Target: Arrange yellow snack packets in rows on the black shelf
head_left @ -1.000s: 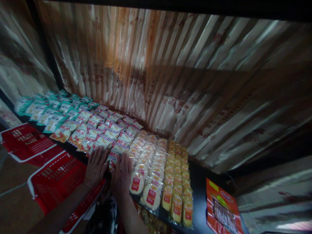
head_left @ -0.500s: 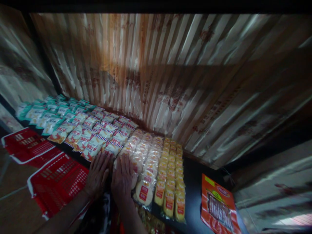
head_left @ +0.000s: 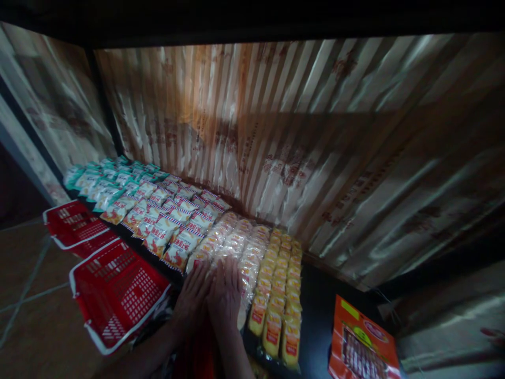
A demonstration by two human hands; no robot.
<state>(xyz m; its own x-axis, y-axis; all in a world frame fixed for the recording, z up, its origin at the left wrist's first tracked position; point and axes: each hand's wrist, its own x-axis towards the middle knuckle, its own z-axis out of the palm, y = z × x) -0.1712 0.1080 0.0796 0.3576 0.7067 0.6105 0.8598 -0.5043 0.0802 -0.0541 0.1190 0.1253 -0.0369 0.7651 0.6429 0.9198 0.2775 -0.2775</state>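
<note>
Held both hands (head_left: 224, 295) side by side against wrapped pale cakes (head_left: 233, 239) at lower centre, near yellow cakes (head_left: 278, 272); had red baskets (head_left: 134, 290) at lower left.

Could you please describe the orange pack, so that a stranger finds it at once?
Start at the black shelf before the pleated backing. Go right, past the pale round snacks and the yellow snacks. The orange pack lies there apart, single and bigger than any snack in those rows.
</note>
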